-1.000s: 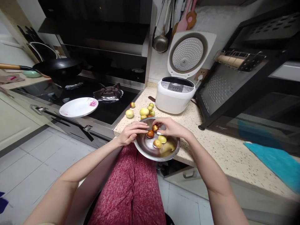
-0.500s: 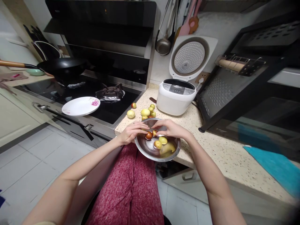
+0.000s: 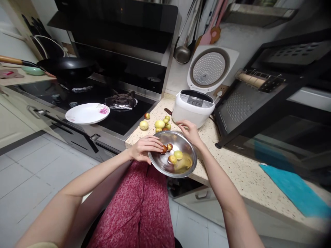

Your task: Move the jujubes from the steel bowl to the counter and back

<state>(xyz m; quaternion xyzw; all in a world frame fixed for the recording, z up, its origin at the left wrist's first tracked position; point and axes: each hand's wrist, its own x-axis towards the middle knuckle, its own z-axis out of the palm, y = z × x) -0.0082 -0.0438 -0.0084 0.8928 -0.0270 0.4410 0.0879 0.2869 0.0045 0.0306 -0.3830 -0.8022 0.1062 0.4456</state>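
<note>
A shiny metal bowl [image 3: 186,144] sits at the counter's front edge, partly overhanging it. Inside lie a dark red-brown jujube [image 3: 163,149], a smaller mottled jujube [image 3: 169,147] and two yellow-green jujubes [image 3: 178,154]. My left hand [image 3: 144,148] is closed over the bowl's left rim, thumb outside, its fingertips against the dark jujube. Above the far right rim, my right hand [image 3: 190,132] is raised with fingers loosely apart; nothing shows in it. Several more jujubes [image 3: 159,124] are grouped on the counter just behind the bowl.
A white rice cooker [image 3: 192,112] with its lid up stands behind the bowl. To the left are a flowered plate [image 3: 86,114] on the stove's edge and a black wok [image 3: 67,69]. A dark oven [image 3: 258,127] and a teal cloth [image 3: 292,189] are at right.
My right hand has come up out of the bowl and moved toward the rice cooker. My left hand stays at the left rim. The jujubes in the bowl look much the same.
</note>
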